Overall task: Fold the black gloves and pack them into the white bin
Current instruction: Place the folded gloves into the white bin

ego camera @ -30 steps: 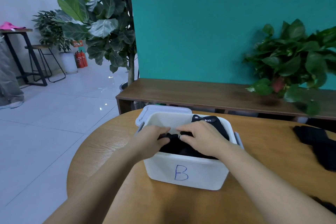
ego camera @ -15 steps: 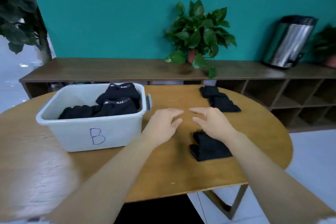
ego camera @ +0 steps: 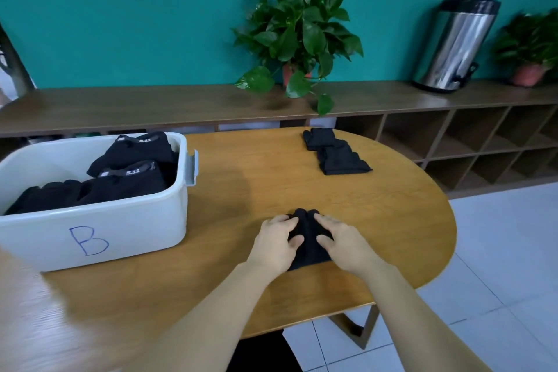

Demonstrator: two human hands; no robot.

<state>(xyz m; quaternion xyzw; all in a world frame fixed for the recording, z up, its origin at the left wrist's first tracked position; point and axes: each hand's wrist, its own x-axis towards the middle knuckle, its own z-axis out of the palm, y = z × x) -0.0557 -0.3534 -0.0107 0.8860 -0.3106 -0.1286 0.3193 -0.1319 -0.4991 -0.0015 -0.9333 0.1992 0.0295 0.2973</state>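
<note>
Along the far wall I see a long wooden shelf carrying a leafy potted plant, a shiny steel urn to its right and a second potted plant at the far right edge; all of it stands well behind the desk and nothing blocks my reach. On the left of the desk sits the white bin, a blue handwritten "B" on its near wall, with a grey latch on its right end. Inside it lie folded black gloves, packed side by side, two of them showing wrist bands printed "5.11". At the far right of the desk two more black gloves lie stacked, overlapping, well apart from the bin. Near me, right of the bin, one black glove lies flat on the desk between my hands. My left hand rests on its left edge and my right hand on its right edge, fingers bent over the cloth and thumbs pressing in, each pinching the fabric.
</note>
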